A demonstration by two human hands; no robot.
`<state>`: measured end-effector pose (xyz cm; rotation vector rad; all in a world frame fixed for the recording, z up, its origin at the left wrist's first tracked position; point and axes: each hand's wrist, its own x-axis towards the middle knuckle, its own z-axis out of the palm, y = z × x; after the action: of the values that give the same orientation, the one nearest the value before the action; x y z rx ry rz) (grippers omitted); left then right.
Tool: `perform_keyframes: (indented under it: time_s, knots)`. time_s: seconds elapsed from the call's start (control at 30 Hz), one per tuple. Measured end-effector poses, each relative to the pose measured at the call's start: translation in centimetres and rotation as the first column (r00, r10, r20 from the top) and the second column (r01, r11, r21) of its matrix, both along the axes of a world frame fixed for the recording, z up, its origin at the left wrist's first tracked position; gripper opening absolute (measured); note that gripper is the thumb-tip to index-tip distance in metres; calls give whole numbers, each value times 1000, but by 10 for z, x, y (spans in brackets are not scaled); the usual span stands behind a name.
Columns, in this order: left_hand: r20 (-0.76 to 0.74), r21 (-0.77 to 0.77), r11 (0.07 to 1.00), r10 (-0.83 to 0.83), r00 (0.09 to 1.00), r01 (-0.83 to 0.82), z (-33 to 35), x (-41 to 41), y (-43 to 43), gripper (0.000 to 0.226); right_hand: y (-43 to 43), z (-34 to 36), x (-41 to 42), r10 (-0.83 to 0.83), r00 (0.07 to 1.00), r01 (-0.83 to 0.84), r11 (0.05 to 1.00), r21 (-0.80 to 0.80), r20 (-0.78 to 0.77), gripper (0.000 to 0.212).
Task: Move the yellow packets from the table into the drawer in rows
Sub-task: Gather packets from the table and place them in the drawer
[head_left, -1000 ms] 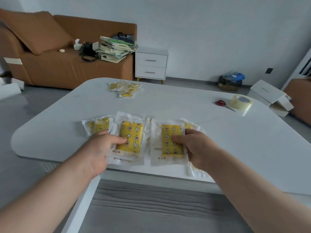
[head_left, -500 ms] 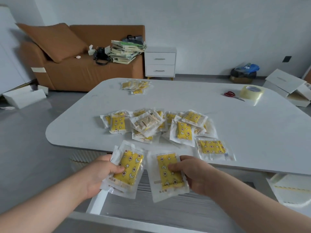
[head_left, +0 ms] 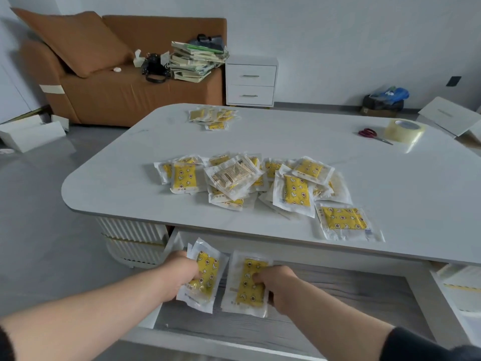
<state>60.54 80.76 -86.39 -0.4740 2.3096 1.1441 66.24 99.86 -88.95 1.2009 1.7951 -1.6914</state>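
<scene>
My left hand [head_left: 179,273] grips a small stack of yellow packets [head_left: 207,276] over the left end of the open drawer [head_left: 338,290], whose floor is grey wood grain. My right hand [head_left: 279,286] pinches another yellow packet [head_left: 247,278] just to the right, low in the drawer. A heap of several yellow packets [head_left: 250,178] lies on the white table [head_left: 403,183]. One single packet [head_left: 343,221] rests near the table's front edge. A smaller pile of packets [head_left: 213,117] sits at the far edge.
Red scissors [head_left: 371,134] and a roll of clear tape [head_left: 404,130] lie at the table's far right. A second open drawer [head_left: 460,290] shows at the right. A brown sofa [head_left: 109,82], a white nightstand [head_left: 251,80] and cardboard boxes [head_left: 31,131] stand beyond.
Both hands have carried their packets off the table's front edge and down into the open drawer. The view has pulled back, uncovering the heap on the table.
</scene>
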Motion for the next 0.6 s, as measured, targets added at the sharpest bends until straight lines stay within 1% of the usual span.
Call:
perform_keyframes:
  time_s: [0.1, 0.13, 0.23, 0.27, 0.33, 0.4, 0.5, 0.57, 0.6]
  knots:
    - [-10, -43, 999, -2, 1000, 2, -17, -10, -1, 34, -9, -15, -4, -18, 1000, 17, 999, 43, 22, 14]
    - [-20, -54, 999, -8, 1000, 7, -19, -11, -3, 35, -12, -20, -6, -8, 1000, 7, 999, 54, 15, 12]
    - [-62, -122, 991, -61, 996, 54, -27, -14, -10, 46, -15, -26, -10, 58, 998, -60, 993, 105, 19, 8]
    - [-74, -164, 984, -88, 993, 74, -28, -14, -11, 50, -15, -27, -11, 53, 998, -54, 993, 102, 17, 9]
    - [-85, -283, 948, -177, 981, 146, -31, -13, -11, 67, -15, -29, -15, 50, 999, -50, 994, 92, 9, 14]
    - [-104, -377, 902, -267, 958, 210, -34, -12, -9, 80, -15, -29, -16, 94, 996, -94, 987, 131, 6, 16]
    - [-113, -428, 869, -325, 939, 249, -38, -11, -11, 77, -15, -28, -18, 192, 981, -187, 949, 255, 4, 18]
    - [-135, -453, 850, -363, 922, 269, -40, -9, -13, 70, -15, -25, -19, 297, 954, -287, 879, 381, 34, 18]
    - [-147, -479, 828, -404, 903, 292, -39, -7, -13, 72, -15, -25, -19, 342, 938, -327, 839, 435, 45, 20]
